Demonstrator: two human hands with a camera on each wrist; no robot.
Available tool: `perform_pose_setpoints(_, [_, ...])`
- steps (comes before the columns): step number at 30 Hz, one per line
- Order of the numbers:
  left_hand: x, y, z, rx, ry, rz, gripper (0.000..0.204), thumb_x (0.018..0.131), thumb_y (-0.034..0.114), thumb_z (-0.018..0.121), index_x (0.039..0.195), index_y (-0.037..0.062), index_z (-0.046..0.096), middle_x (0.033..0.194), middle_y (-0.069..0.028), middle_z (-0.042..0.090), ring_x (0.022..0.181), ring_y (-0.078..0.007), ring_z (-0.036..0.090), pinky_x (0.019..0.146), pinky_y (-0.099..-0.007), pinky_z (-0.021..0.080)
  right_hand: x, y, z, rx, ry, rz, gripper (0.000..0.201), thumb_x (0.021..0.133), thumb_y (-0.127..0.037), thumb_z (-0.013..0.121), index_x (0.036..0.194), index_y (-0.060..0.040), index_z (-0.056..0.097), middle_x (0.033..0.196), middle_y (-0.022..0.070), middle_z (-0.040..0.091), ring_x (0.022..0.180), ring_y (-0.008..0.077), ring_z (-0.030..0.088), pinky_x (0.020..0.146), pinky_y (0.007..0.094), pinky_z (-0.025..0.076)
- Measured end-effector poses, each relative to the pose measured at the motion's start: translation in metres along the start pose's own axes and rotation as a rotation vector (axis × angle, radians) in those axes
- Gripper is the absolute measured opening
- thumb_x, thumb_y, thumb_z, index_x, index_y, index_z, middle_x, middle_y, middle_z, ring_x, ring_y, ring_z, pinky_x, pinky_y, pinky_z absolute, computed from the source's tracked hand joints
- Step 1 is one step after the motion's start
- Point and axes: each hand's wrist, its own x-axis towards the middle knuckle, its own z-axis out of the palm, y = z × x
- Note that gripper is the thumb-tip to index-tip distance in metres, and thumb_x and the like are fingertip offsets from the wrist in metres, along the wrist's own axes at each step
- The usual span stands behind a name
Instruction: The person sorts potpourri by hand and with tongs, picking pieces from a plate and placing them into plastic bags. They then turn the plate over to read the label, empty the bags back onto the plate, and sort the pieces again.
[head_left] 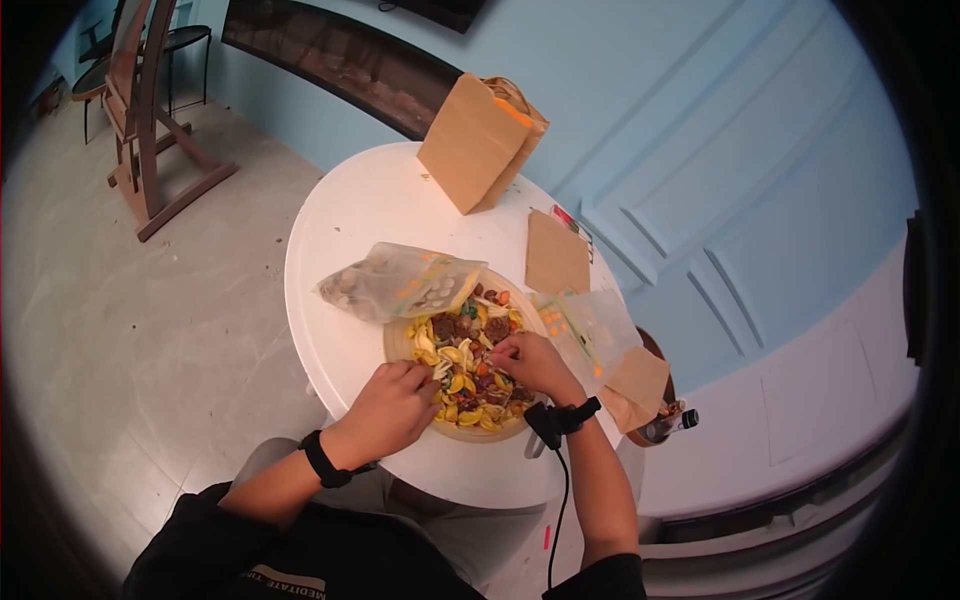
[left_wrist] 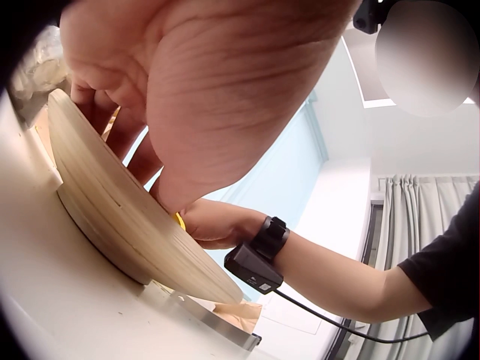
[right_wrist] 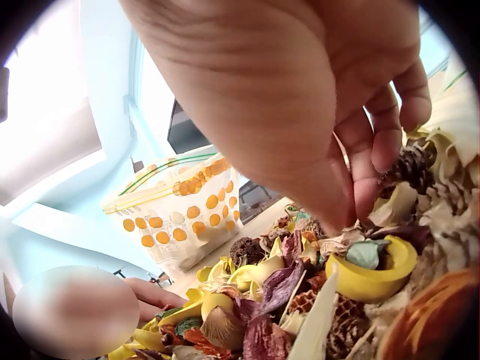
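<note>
A round wooden plate (head_left: 400,343) holds a heap of potpourri (right_wrist: 262,300): yellow curls, purple petals, brown cones and pale dried pieces. At its near left rim is my left hand (head_left: 392,405), fingers bent down over the heap; in the left wrist view the wooden rim hides their tips. From the right, my right hand (head_left: 535,362) reaches in. Its thumb and forefinger come together low in the heap, pinching at a small pale dried piece (right_wrist: 341,244). The other fingers curve loosely above. I cannot tell whether the left fingertips grip anything.
A dotted zip bag (head_left: 400,285) lies against the plate's far left rim, and another clear bag (head_left: 605,325) sits to its right. A brown paper bag (head_left: 475,145) stands at the back of the white round table (head_left: 335,220). Cardboard (head_left: 557,255) lies right of the plate.
</note>
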Motion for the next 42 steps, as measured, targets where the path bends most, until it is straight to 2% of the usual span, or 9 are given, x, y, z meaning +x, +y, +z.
perform_pose_setpoints(8, [0.000,0.000,-0.001,0.000,-0.012,0.004,0.030,0.089,0.021,0.069,0.111,0.0007,0.070,0.115,-0.0132,0.064,0.107,-0.0295,0.059,0.094,-0.0411,0.047,-0.005,-0.004,0.006,0.030,0.026,-0.039,0.017,0.088,-0.019,0.074,0.095,-0.0035,0.075,0.085,0.0117,0.074,0.078,0.0226,0.072,0.072,0.0342,0.055])
perform_pose_setpoints(14, [0.000,0.000,-0.001,-0.003,-0.012,0.004,0.030,0.088,0.020,0.070,0.111,0.0004,0.070,0.114,-0.0131,0.064,0.107,-0.0294,0.059,0.094,-0.0411,0.047,-0.001,0.005,0.003,0.273,0.090,0.055,0.019,0.089,-0.019,0.073,0.098,-0.0023,0.074,0.084,0.0107,0.073,0.077,0.0195,0.069,0.071,0.0317,0.054])
perform_pose_setpoints(17, [0.000,0.001,-0.001,-0.007,-0.018,-0.001,0.030,0.088,0.020,0.070,0.111,0.0004,0.070,0.114,-0.0129,0.064,0.108,-0.0294,0.059,0.094,-0.0411,0.047,-0.003,0.001,0.002,0.201,0.124,0.023,0.023,0.088,-0.022,0.074,0.100,-0.0028,0.075,0.084,0.0110,0.073,0.076,0.0206,0.070,0.071,0.0326,0.055])
perform_pose_setpoints(20, [0.000,0.000,0.000,-0.006,-0.017,-0.001,0.030,0.088,0.021,0.070,0.111,0.0004,0.070,0.114,-0.0129,0.064,0.108,-0.0293,0.059,0.094,-0.0412,0.047,-0.004,-0.008,0.001,0.051,-0.021,0.017,0.026,0.088,-0.026,0.074,0.099,-0.0028,0.075,0.084,0.0109,0.074,0.076,0.0217,0.070,0.071,0.0332,0.055])
perform_pose_setpoints(23, [0.000,0.001,0.000,-0.006,-0.010,0.002,0.030,0.088,0.021,0.070,0.111,0.0006,0.070,0.114,-0.0128,0.064,0.108,-0.0292,0.059,0.095,-0.0412,0.046,-0.001,-0.001,0.009,0.039,-0.027,-0.003,0.023,0.088,-0.023,0.073,0.100,-0.0031,0.075,0.078,0.0055,0.071,0.070,0.0144,0.065,0.066,0.0298,0.051])
perform_pose_setpoints(26, [-0.001,0.000,0.001,-0.008,-0.008,-0.003,0.030,0.089,0.021,0.070,0.111,0.0008,0.070,0.114,-0.0128,0.064,0.108,-0.0293,0.059,0.095,-0.0412,0.046,0.001,0.002,0.011,0.057,0.017,-0.076,0.020,0.088,-0.021,0.073,0.098,-0.0040,0.076,0.076,0.0056,0.070,0.069,0.0139,0.064,0.066,0.0288,0.051])
perform_pose_setpoints(29, [0.000,0.000,0.000,-0.006,-0.013,-0.002,0.030,0.089,0.021,0.070,0.112,0.0009,0.069,0.115,-0.0129,0.064,0.108,-0.0295,0.059,0.095,-0.0412,0.046,-0.004,-0.008,0.002,0.105,0.054,0.041,0.018,0.089,-0.021,0.071,0.092,-0.0034,0.076,0.085,0.0110,0.072,0.077,0.0203,0.068,0.071,0.0324,0.054])
perform_pose_setpoints(36, [0.000,-0.001,0.001,-0.008,-0.013,-0.001,0.030,0.089,0.021,0.070,0.111,0.0011,0.070,0.115,-0.0128,0.064,0.107,-0.0292,0.059,0.094,-0.0412,0.046,-0.004,-0.007,0.000,0.527,0.136,0.025,0.019,0.098,-0.018,0.065,0.105,-0.0001,0.070,0.087,0.0024,0.071,0.078,0.0099,0.064,0.065,0.0259,0.051])
perform_pose_setpoints(42, [0.000,0.000,0.000,-0.002,0.001,0.002,0.030,0.089,0.021,0.070,0.111,0.0014,0.070,0.115,-0.0126,0.064,0.107,-0.0293,0.059,0.094,-0.0409,0.047,0.002,-0.066,-0.022,0.808,0.191,0.026,0.025,0.099,-0.019,0.065,0.116,-0.0002,0.064,0.088,0.0008,0.068,0.076,0.0061,0.063,0.059,0.0201,0.047])
